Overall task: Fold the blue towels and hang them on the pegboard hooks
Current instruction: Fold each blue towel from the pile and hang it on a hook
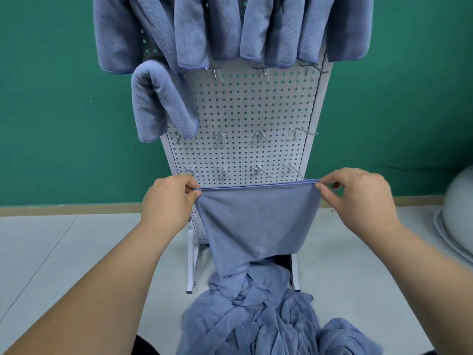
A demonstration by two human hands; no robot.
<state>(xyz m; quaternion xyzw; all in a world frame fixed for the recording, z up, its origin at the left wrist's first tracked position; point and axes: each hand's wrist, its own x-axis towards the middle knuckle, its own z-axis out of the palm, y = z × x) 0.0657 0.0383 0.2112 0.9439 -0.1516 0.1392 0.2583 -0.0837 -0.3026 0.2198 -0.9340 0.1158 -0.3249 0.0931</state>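
A blue towel (pixel 258 221) hangs stretched in front of the white pegboard (pixel 245 111). My left hand (pixel 166 201) pinches its top left corner and my right hand (pixel 358 198) pinches its top right corner, so the upper edge is taut and level. The towel's lower end trails into a crumpled pile of blue towels (pixel 276 321) on the floor at the pegboard's foot. Several folded blue towels (pixel 230 29) hang along the top row of hooks, and one more folded towel (pixel 158 103) hangs lower at the left. Bare metal hooks (pixel 258 138) stick out of the middle rows.
The pegboard stands on white legs (pixel 192 262) on a pale grey floor, against a green wall (pixel 64 98) with a wooden skirting strip. A round grey object (pixel 458 213) sits at the right edge.
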